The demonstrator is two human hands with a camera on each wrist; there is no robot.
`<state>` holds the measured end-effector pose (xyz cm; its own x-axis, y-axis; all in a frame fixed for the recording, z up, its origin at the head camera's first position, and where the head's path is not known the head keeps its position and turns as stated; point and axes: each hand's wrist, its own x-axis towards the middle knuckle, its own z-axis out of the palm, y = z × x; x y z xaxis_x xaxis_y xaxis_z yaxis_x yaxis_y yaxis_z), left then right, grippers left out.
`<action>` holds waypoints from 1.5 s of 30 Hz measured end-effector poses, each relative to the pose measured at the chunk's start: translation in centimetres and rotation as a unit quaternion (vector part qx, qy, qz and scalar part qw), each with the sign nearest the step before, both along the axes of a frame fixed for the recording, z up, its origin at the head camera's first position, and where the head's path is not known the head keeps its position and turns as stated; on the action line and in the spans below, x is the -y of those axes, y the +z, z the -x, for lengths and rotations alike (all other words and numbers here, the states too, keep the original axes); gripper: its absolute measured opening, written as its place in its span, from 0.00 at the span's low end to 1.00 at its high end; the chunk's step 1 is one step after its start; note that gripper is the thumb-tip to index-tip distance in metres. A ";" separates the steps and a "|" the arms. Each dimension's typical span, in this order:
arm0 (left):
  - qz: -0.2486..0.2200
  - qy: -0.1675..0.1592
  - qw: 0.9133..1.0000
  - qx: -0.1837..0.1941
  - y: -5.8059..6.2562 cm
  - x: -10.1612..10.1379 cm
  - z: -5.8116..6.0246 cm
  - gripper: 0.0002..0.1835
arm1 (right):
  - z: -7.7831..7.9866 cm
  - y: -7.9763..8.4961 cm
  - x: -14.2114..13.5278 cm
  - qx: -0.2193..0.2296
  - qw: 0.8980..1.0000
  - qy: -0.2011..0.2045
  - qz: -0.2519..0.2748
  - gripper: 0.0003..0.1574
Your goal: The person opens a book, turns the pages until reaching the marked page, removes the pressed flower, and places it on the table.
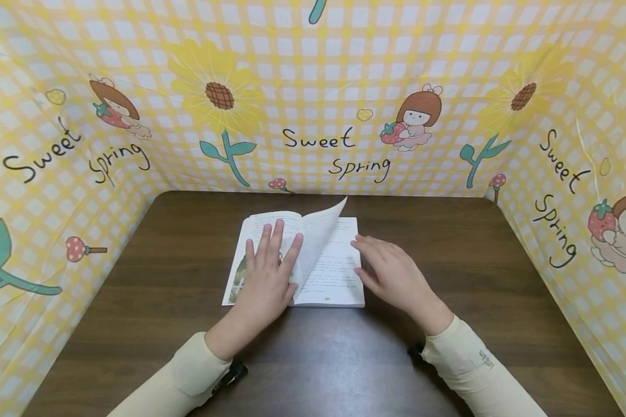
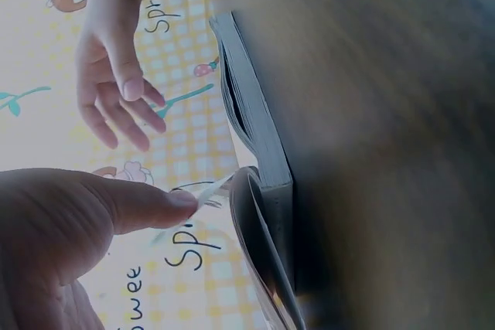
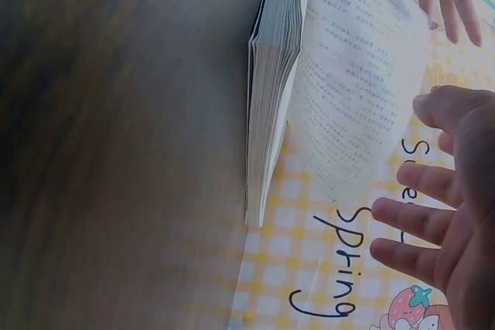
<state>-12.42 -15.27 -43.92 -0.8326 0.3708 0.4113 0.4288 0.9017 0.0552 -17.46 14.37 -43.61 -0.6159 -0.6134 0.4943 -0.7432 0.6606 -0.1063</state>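
Note:
An open book (image 1: 331,278) lies on the brown table in the head view, with print on its right page and a green picture low on the left one. One leaf (image 1: 320,231) stands partly raised near the spine, its top corner pointing up and right. My left hand (image 1: 266,278) is spread flat over the left page, its thumb by the raised leaf. Beside the book's right edge is my right hand (image 1: 396,275), its fingers loosely extended and holding nothing. In the right wrist view the lifted leaf (image 3: 360,75) shows lines of print, apart from my right fingers (image 3: 414,222).
The dark wooden table (image 1: 162,347) surrounds the book. A yellow checked cloth (image 1: 313,75) with flowers and "Sweet Spring" lettering walls the back and both sides. Black straps (image 1: 232,373) show at the cuffs of my pale sleeves (image 1: 188,370).

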 end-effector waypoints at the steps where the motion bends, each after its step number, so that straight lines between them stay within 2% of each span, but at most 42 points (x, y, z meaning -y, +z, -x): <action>1: 0.008 0.001 1.000 -0.005 0.0 0.0 0.0 0.65 | 0.0 -0.1 0.0 0.008 1.000 -0.002 -0.007 0.34; 4: 0.037 0.005 0.999 -0.012 0.0 0.1 0.0 0.63 | 0.1 -0.4 -0.1 0.033 0.999 0.001 -0.033 0.36; 7: 0.054 0.009 0.999 0.002 -0.1 0.1 0.0 0.59 | 0.2 -0.9 -0.2 0.058 0.996 0.014 -0.071 0.39; 12: 0.058 0.007 0.996 0.062 -0.3 0.1 -0.1 0.48 | 0.2 -1.5 -0.3 0.112 0.984 0.043 -0.135 0.44; 18: 0.055 -0.007 0.991 0.119 -0.4 0.3 -0.2 0.45 | 0.1 -1.6 -0.4 0.163 0.972 0.062 -0.159 0.48; 25: 0.047 0.014 0.975 0.218 -0.1 0.1 -0.2 0.40 | 0.1 -1.8 -0.6 0.200 0.962 0.083 -0.165 0.51; 30: 0.028 0.037 0.962 0.268 -0.3 0.0 -0.1 0.37 | 0.0 -1.9 -0.5 0.212 0.958 0.090 -0.171 0.48; 39: 0.002 0.043 0.956 0.291 -0.1 0.2 -0.1 0.32 | 0.0 -1.9 -0.6 0.219 0.956 0.084 -0.177 0.39; 42: -0.002 0.042 0.952 0.302 -0.3 0.2 -0.1 0.36 | 0.0 -1.8 -0.6 0.205 0.957 0.096 -0.180 0.33; 45: -0.002 0.041 0.951 0.306 -0.5 0.2 0.0 0.37 | -0.1 -1.5 -0.5 0.173 0.961 0.117 -0.182 0.21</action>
